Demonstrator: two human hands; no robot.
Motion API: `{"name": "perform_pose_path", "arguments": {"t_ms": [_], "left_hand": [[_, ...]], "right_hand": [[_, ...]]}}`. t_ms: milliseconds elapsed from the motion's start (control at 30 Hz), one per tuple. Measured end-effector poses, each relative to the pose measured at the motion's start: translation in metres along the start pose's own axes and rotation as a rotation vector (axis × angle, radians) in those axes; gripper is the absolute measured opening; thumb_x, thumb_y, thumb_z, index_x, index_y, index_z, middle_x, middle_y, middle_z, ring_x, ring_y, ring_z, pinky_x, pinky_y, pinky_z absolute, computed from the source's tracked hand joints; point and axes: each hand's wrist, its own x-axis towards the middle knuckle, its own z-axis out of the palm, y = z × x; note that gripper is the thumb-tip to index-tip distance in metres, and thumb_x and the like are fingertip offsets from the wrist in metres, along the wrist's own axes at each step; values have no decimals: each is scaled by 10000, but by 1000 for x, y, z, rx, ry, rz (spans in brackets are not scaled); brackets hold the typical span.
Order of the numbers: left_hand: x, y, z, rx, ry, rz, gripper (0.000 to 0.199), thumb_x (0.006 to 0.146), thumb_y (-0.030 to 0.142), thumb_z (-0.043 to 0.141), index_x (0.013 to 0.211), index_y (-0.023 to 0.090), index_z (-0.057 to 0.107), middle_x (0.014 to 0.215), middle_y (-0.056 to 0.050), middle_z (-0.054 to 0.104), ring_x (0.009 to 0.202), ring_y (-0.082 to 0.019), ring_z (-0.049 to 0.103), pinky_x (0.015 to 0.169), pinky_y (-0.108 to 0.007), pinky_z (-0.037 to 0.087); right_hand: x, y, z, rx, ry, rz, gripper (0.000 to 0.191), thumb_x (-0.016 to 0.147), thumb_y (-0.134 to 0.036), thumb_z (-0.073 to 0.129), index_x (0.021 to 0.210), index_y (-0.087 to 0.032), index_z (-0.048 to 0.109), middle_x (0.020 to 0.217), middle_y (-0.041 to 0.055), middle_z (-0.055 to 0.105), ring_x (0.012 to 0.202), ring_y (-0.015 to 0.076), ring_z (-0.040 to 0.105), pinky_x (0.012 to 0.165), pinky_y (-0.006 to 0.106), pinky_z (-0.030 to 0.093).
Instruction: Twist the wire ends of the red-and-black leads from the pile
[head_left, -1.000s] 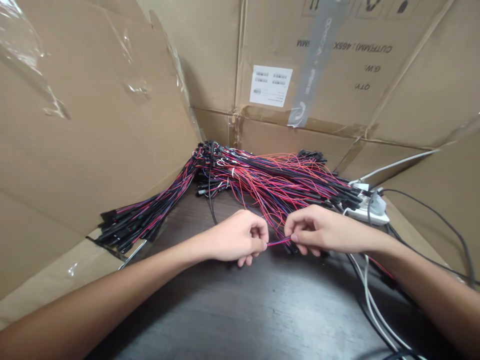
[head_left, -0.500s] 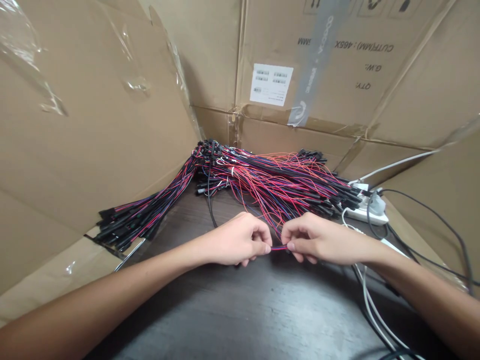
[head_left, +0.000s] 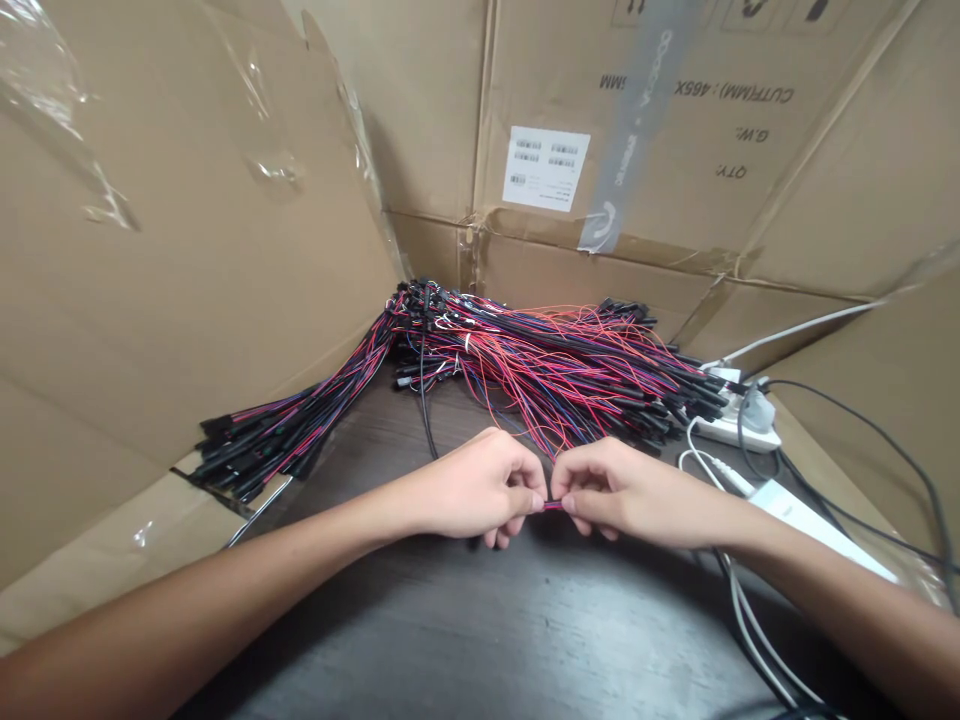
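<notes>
My left hand (head_left: 495, 488) pinches a thin wire bundle (head_left: 553, 505) of red, purple and dark strands between thumb and fingertips. Close beside it, my right hand (head_left: 615, 492) pinches the same bundle, with only a short piece showing between the two thumbs. Both hands are just above the dark tabletop (head_left: 465, 620). Behind them lies a big pile of wire harnesses (head_left: 555, 370) in red, purple and black, with dark sleeved ends. Several red and orange wires run from the pile down to my hands. The ends of the held bundle are hidden by my fingers.
Cardboard walls (head_left: 187, 200) close in the left, back and right. More harness ends (head_left: 255, 445) spread at the left. On the right are a white power strip (head_left: 739, 430), a white box-shaped thing (head_left: 817, 525) and loose white cables (head_left: 757, 630).
My right hand has moved left toward my left hand, so less wire shows between them. The white box-shaped thing beside my right forearm shows more now.
</notes>
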Motion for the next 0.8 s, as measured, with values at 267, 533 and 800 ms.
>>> {"name": "perform_pose_path", "arguments": {"t_ms": [267,533,800], "left_hand": [[1,-2,2,4,7,-18,118,778,168,510,732,124,609,576,2,592,478,-108,586,421,-192,462],[1,-2,4,18,36,9,134,783,147,516,745,115,640,573,6,591,475,-99,590,444,-187,466],[2,1,1,-54,39,48,50,749,90,541,736,131,568,559,24,587,456,-95,576,449,-195,471]], "right_hand": [[4,2,-1,76,-23,66,49,735,-124,505,708,-138,543,563,-18,559,447,71,464,445,177,361],[2,1,1,-9,-2,-11,74,757,-115,509,711,-137,562,630,2,593,533,87,480,516,196,366],[1,4,-2,-47,19,-116,116,789,-123,500,698,-136,572,669,31,623,641,139,550,623,252,412]]}}
